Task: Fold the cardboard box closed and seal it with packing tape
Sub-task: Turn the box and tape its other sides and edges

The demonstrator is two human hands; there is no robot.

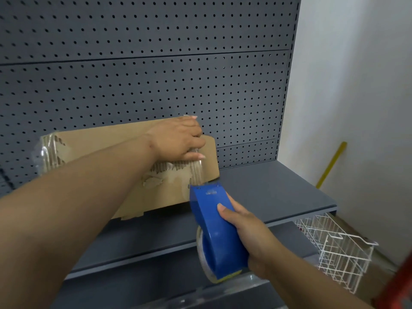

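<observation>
- One box [100, 148] on shelf [278, 190], flaps closed, contents hidden.
- One wire basket [338, 248] right of shelf.
- Left hand [178, 139]: fingers spread, pressing tape [196, 172] onto box.
- Right hand [247, 233] clamped round one dispenser [211, 219].

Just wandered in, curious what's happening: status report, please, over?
Left hand pins clear tape strip on brown cardboard box. Right hand grips blue plastic tape dispenser, strip taut. Nothing blocking.
</observation>
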